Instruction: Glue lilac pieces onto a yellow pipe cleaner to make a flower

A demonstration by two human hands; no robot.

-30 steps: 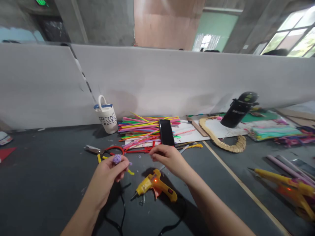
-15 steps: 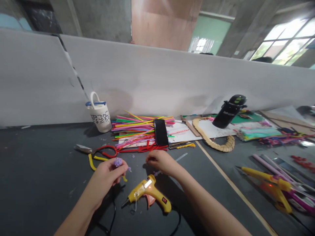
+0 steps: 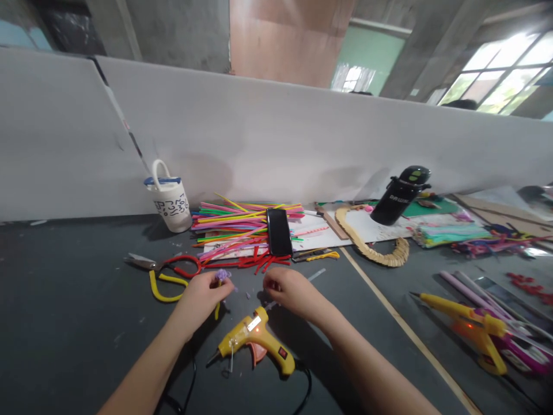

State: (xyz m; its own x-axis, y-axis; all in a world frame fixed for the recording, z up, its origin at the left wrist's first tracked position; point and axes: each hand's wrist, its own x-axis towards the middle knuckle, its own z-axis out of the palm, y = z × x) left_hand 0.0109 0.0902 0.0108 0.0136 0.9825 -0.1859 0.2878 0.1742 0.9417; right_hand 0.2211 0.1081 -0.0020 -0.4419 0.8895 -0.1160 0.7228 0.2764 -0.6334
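My left hand (image 3: 201, 301) is closed in a pinch on a small purple pipe-cleaner flower (image 3: 223, 275). A yellow stem hangs below those fingers. My right hand (image 3: 288, 289) is curled just above the table, to the right of the flower. Its fingertips are pressed together, and what they hold, if anything, is hidden. Purple scraps lie on the table by it. Between my forearms a yellow hot glue gun (image 3: 254, 340) lies on its side, nozzle to the left. Left of my left hand are red-handled scissors (image 3: 166, 264) and a bent yellow pipe cleaner (image 3: 162, 295).
Behind my hands lie a black phone (image 3: 279, 231) and a pile of coloured pipe cleaners (image 3: 233, 222). A white cup (image 3: 170, 204) and a black bottle (image 3: 397, 199) stand near the partition (image 3: 276, 138). A second glue gun (image 3: 466, 317) is on the right.
My left hand has moved slightly right and turned, so the flower now stands upright with its yellow stem hanging lower. My right hand stays low, fingers still curled. The view has shifted slightly.
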